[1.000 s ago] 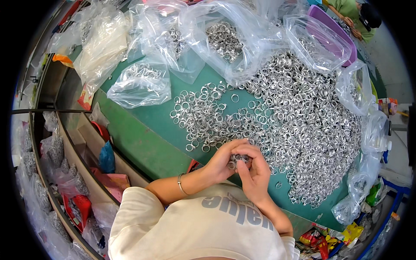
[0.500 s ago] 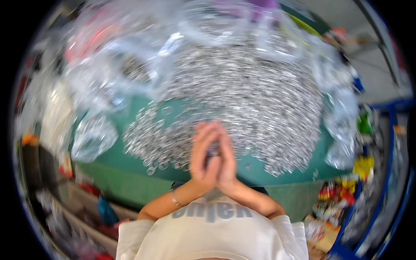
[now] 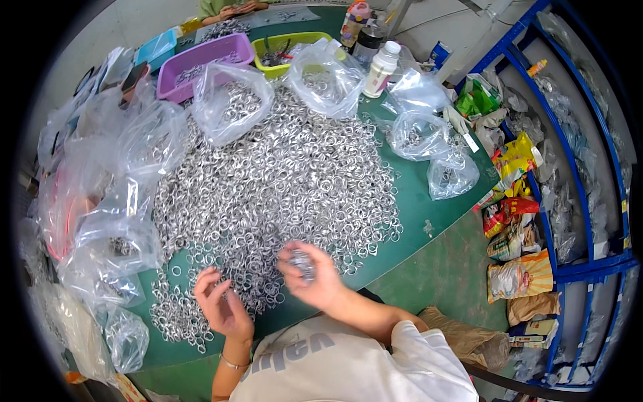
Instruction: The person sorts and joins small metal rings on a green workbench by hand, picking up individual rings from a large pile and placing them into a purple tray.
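A broad heap of small silvery metal rings [image 3: 288, 174] covers most of the green table. My right hand [image 3: 318, 278] is over the heap's near edge, its fingers curled round a small bunch of metal rings [image 3: 301, 264]. To its left, my left hand [image 3: 224, 308] is palm up with bent fingers spread apart, and I see nothing held in it. A smaller, looser spread of rings [image 3: 177, 321] lies on the table beside the left hand.
Clear plastic bags [image 3: 231, 100] ring the heap, some with rings inside. Beyond are a purple basin [image 3: 177, 63], a yellow-green basin [image 3: 295, 43] and a white bottle [image 3: 382, 70]. Another person's hands [image 3: 238, 8] show at the far edge. A blue rack [image 3: 576, 275] stands right.
My hands were pressed together before me; now they are apart, the right one with rings in its curled fingers. The whole view has swung round to the right and sharpened.
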`<state>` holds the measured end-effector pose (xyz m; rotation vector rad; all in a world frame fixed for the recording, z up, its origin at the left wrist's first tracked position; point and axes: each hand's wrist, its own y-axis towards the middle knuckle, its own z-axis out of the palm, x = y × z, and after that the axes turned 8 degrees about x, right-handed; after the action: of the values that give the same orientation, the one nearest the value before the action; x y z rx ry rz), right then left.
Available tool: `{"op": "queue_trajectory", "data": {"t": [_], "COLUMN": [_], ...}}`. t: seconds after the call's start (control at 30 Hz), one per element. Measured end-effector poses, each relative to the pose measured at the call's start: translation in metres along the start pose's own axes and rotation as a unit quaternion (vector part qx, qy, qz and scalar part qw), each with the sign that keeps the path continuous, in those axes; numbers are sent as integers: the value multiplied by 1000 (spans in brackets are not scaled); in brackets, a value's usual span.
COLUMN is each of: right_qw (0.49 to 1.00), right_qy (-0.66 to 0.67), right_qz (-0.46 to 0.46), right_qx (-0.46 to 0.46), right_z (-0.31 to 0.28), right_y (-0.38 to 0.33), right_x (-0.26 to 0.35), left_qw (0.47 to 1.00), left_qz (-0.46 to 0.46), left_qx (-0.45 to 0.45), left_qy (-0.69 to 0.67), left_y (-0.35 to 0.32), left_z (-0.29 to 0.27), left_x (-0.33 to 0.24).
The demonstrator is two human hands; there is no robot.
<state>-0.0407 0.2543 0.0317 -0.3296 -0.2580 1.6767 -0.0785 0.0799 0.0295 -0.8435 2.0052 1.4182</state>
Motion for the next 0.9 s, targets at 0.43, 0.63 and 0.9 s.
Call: {"op": "queue_trajectory", "data": {"t": [0.43,0.63,0.9], "right_qw": [961,934,908], "right_qy": [85,75,64], "right_qz": [-257,-348,-414], "right_qx": [55,32,-6], "right_z": [-20,-5,27], "right_y": [-74,-65,-7], "right_x": [178,211,298], "left_qw": [985,979,979], "left_qz": [-153,-153,-135], "left_qx": [74,121,144], "left_qy": [25,54,54], "left_y": [-23,-29,-24], "left_z": [-16,-7,3], "left_x": [-3,-5,-21]}}
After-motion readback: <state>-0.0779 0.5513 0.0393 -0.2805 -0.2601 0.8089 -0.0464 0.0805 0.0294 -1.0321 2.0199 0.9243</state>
